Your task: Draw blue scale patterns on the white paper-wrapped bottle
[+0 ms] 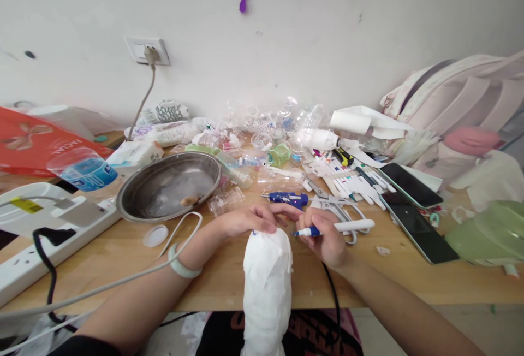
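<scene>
A long white form wrapped in paper or tissue (268,285), rounded at its far end, stands in front of my body over the table edge. My left hand (256,220) grips its far end, thumb on top and a finger stretched towards my right hand. A small blue mark shows beside the thumb. In my right hand (325,238) is a white marker (341,226) with a blue collar, its tip pointing left towards the white form, a little apart from it. What lies under the wrapping is hidden. Just beyond my hands are a blue glue gun (286,199) and scissors (333,208).
A steel basin (135,203) stands at left, near a white power strip (90,236) and a looping white cable (184,244). Clear plastic bottles and several markers (339,178) crowd the back. Two phones (421,230), a green container (491,236) and a pale backpack (462,94) are at right.
</scene>
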Demonstrator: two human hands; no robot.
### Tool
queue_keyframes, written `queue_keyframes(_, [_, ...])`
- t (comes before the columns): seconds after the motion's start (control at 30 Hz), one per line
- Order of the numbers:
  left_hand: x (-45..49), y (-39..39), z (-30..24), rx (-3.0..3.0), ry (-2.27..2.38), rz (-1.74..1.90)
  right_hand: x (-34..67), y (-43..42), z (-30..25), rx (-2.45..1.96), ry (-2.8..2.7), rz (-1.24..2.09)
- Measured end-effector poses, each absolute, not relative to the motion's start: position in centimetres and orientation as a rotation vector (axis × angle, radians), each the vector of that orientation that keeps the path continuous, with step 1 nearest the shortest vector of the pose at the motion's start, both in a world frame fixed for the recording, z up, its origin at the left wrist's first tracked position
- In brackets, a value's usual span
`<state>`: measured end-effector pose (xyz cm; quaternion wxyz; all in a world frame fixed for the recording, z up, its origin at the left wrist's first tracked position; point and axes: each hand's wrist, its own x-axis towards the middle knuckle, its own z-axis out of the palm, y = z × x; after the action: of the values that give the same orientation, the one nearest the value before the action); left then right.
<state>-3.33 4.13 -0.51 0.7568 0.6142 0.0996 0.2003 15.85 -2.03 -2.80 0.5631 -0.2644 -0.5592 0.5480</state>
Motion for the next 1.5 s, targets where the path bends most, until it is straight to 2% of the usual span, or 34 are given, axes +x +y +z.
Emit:
queue_keyframes(0.5, [-2.6, 4.1, -1.3, 1.334, 0.484, 0.451, 16.0, -1.9, -2.1, -0.600, -1.281, 1.313])
queue_keyframes(0.97, [-3.5, 4.3, -0.3, 1.563, 0.195, 0.114, 16.2, -1.8, -2.1, -0.704, -1.284, 1.289])
queue_keyframes(1.27, [-2.7, 3.5, 0.6, 1.600, 0.222, 0.243, 16.6, -1.7, -3.1, -0.771, -1.378, 1.342])
queue_keyframes(1.5, [-2.3, 3.0, 0.9, 1.689, 0.231, 0.191, 16.6, -1.8, -3.2, -0.689, -1.447, 1.354])
